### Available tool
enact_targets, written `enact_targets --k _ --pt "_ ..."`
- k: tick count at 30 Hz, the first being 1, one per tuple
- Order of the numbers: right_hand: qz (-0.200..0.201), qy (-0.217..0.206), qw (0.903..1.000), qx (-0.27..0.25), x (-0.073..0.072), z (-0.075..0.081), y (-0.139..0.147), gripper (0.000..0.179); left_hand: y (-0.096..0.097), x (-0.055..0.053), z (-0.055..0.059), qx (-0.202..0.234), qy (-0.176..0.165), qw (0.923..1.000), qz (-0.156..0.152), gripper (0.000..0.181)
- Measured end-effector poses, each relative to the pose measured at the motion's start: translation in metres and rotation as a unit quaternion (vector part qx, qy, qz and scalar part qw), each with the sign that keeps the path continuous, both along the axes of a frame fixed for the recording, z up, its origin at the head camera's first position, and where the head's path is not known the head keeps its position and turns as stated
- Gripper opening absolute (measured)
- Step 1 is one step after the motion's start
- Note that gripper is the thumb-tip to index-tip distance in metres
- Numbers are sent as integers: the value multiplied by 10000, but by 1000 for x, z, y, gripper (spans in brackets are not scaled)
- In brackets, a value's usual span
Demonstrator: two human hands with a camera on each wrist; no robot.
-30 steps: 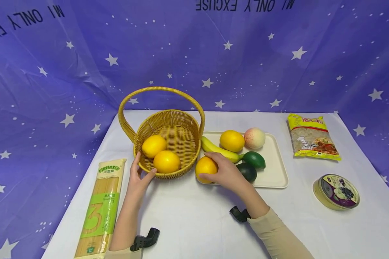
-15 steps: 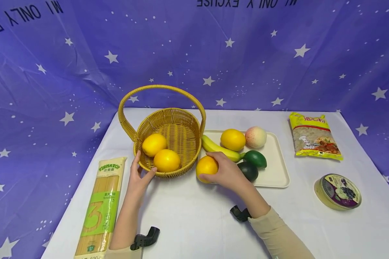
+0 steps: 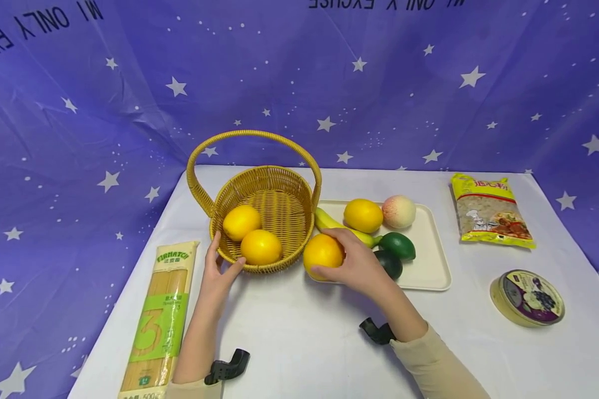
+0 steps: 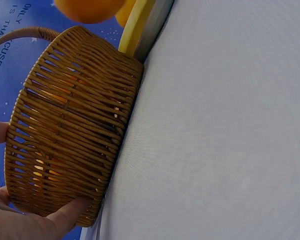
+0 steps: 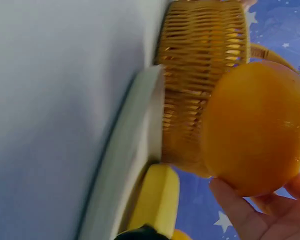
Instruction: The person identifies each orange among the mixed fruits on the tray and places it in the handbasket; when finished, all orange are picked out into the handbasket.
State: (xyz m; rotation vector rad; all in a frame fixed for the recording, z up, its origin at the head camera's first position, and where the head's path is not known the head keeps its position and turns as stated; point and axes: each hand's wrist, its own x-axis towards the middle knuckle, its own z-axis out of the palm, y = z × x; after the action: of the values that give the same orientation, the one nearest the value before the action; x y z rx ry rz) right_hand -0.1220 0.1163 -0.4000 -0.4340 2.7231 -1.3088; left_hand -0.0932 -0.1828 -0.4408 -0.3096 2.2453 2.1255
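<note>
My left hand holds the near left side of a round wicker basket, thumb and fingers spread around its wall. Inside lie two yellow-orange lemon-like fruits. My right hand grips an orange between thumb and fingers. In the right wrist view the orange is held up above the tray's edge, close to the basket. Behind and beside that hand, the cream tray carries a banana, another yellow-orange fruit, a peach, and dark green fruits.
A spaghetti packet lies left of my left forearm. At the right are a yellow food bag and a round tin. The basket's tall handle arches over its opening. A starry purple cloth hangs behind the table.
My right hand has lifted the orange up a little from the tray's near left corner. My left hand keeps its place at the basket, and the head view has shifted slightly.
</note>
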Motion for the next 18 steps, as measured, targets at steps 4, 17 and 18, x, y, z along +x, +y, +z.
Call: enact_targets --k 4,17,18 --pt "57 261 9988 -419 1 6 -5 75 0 1 1 43 -11 10000 -1 87" --pt "226 513 9952 -797 -43 24 -51 75 -1 1 0 11 109 9999 7 87" --pt "191 493 9954 -798 -48 22 -56 75 0 2 0 -20 101 9999 2 87"
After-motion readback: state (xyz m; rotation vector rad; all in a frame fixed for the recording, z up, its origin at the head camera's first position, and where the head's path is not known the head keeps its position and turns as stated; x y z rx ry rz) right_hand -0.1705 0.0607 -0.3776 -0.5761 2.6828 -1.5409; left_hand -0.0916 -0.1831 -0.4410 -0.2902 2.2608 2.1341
